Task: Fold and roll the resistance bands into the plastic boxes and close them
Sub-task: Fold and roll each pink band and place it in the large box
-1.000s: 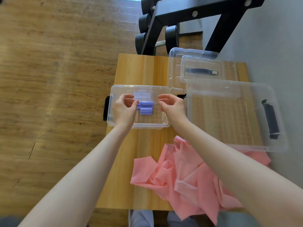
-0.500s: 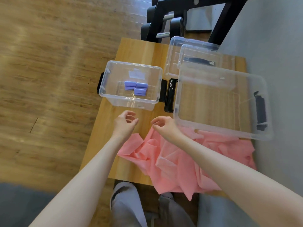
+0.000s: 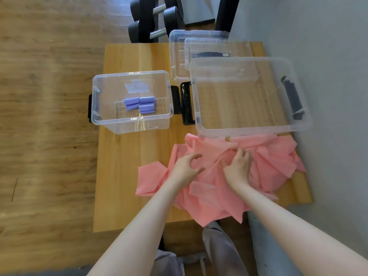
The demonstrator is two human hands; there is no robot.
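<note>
A crumpled pink resistance band (image 3: 211, 198) lies spread over the near right part of the wooden table (image 3: 127, 176). My left hand (image 3: 186, 169) hovers on its left part, thumb and fingers curved apart. My right hand (image 3: 239, 168) presses into the band's middle, where folds gather under its fingertips. A small clear box (image 3: 131, 73) stands open at the left with three rolled purple bands (image 3: 140, 104) on its floor. A larger clear box (image 3: 239, 59) stands open and empty at the right, its near edge over the pink band.
Two clear lids (image 3: 179, 56) lie stacked behind the boxes at the table's far side. Black dumbbells on a rack (image 3: 159, 20) stand beyond the table. A grey wall (image 3: 328, 56) runs along the right. Wooden floor lies to the left.
Both hands have left the small box and come back toward me onto the pink band. The small box stays on the table with the purple rolls inside.
</note>
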